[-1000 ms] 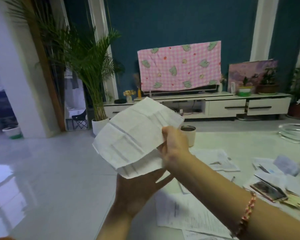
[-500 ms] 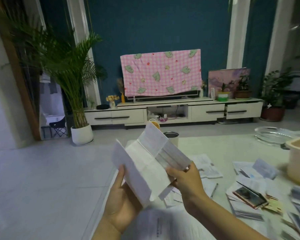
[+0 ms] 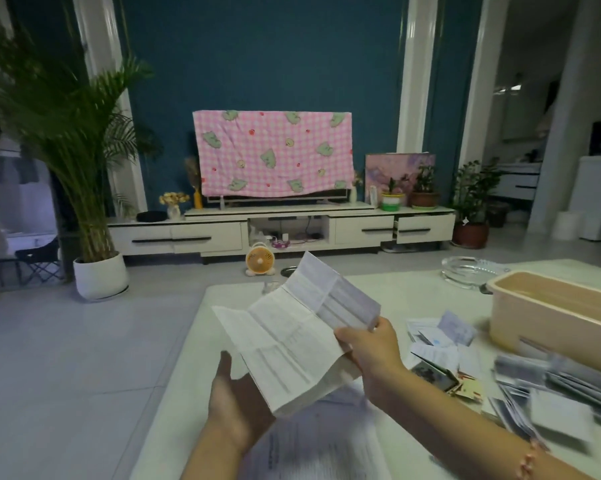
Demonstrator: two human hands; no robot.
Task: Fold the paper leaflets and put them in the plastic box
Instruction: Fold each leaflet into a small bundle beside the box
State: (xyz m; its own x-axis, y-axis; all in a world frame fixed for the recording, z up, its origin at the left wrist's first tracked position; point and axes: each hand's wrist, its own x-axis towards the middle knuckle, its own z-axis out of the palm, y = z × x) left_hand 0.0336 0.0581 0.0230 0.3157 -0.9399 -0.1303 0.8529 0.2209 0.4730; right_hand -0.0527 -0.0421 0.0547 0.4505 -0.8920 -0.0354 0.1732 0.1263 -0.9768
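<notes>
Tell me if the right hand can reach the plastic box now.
Likely yes: the plastic box stands open-topped right of the right hand, nothing standing between, though that hand grips the leaflet.

Two hands in play: left hand [image 3: 236, 407] at six o'clock, right hand [image 3: 368, 351] at five. One leaflet [image 3: 292, 334] between them. One plastic box [image 3: 551, 313] at three, one glass dish [image 3: 472, 271] at two. Loose leaflets [image 3: 441, 336] at four, too blurred to count. One small fan [image 3: 258, 263] at twelve. Four potted plants: the palm [image 3: 84, 140] at nine, the green pot [image 3: 392, 199] and brown pot [image 3: 424, 199] at one, the floor plant [image 3: 472, 202] at two.
</notes>
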